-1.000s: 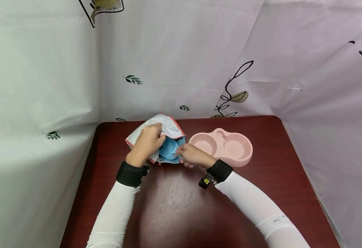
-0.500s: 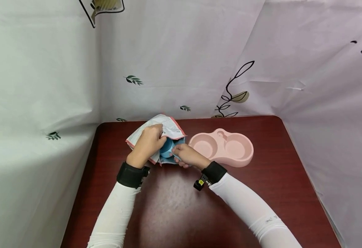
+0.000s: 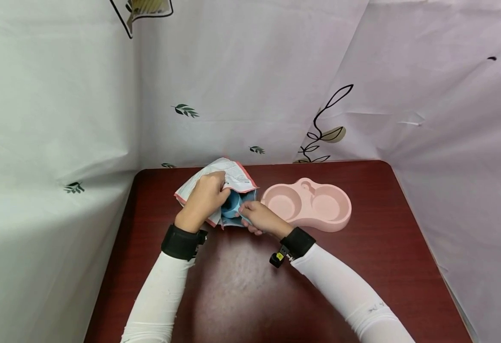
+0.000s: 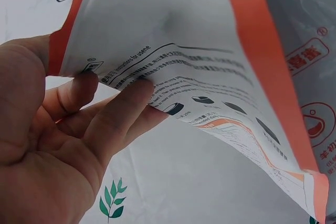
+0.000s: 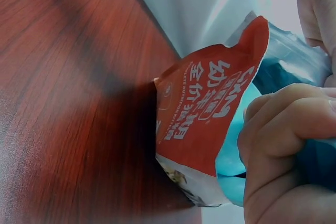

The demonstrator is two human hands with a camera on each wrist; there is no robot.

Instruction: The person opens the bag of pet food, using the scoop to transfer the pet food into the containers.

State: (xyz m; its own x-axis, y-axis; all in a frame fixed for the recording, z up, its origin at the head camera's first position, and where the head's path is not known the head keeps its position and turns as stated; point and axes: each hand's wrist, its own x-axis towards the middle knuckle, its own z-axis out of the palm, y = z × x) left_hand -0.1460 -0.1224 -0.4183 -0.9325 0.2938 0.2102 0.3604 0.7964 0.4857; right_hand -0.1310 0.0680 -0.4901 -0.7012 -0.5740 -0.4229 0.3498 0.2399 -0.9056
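Note:
A pet food bag (image 3: 234, 175), white with orange-red edges, lies at the back left of the table with its mouth facing the front right. My left hand (image 3: 205, 195) grips the upper edge of its mouth. In the left wrist view, the fingers (image 4: 123, 106) lie against the printed panel. Inside the mouth sits a light blue scoop (image 3: 230, 209), partly covered by the bag. My right hand (image 3: 260, 216) holds the scoop at the opening, fingers curled. In the right wrist view, the scoop (image 5: 231, 148) shows between the bag's orange front (image 5: 202, 95) and my knuckles.
Just right of the bag stands a pink double pet bowl (image 3: 305, 205), close behind my right hand. The dark red table (image 3: 374, 267) has rounded back corners. White patterned cloth (image 3: 216, 95) hangs behind the table and along both sides.
My right hand has moved a little left, toward the bag's mouth. The blue scoop has tilted and more of its hollow shows. My left hand and the bag have stayed nearly still.

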